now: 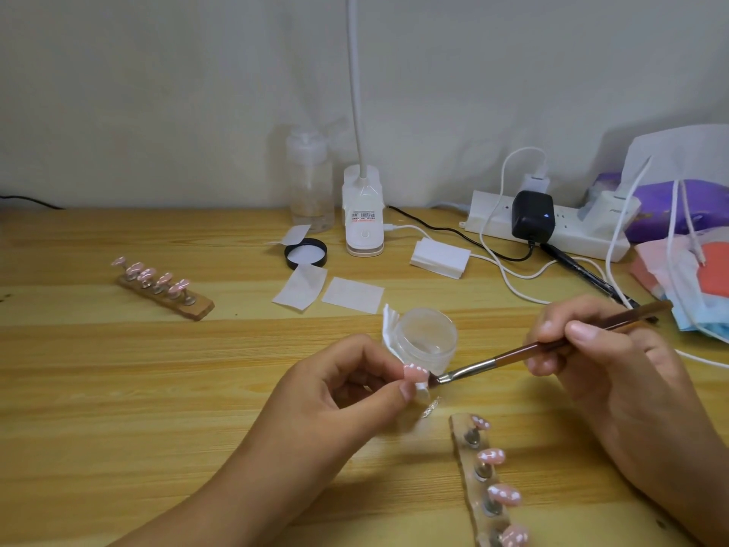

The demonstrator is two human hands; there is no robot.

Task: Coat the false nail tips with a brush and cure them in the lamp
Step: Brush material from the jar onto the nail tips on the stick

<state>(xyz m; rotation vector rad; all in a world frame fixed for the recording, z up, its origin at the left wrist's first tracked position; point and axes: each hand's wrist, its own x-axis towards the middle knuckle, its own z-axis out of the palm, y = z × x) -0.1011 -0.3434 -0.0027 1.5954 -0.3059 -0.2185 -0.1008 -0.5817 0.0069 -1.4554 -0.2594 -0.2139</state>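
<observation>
Centre of frame: the left hand [335,392] is pinching a pink nail tip [416,372] between thumb and forefinger, and its mount is mostly hiding behind the thumb. The right hand [623,369] is gripping the brush [513,354], its bristles touching the tip. Lower right, a wooden holder [458,426] is running off the bottom edge.

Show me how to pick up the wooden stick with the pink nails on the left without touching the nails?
Pinch the wooden holder by its bare near end, fingers on its two long side edges, coming in low from that end. The false nail tips stand on pegs along its top, so a grab from above would likely touch them; the end has no nail.
</observation>
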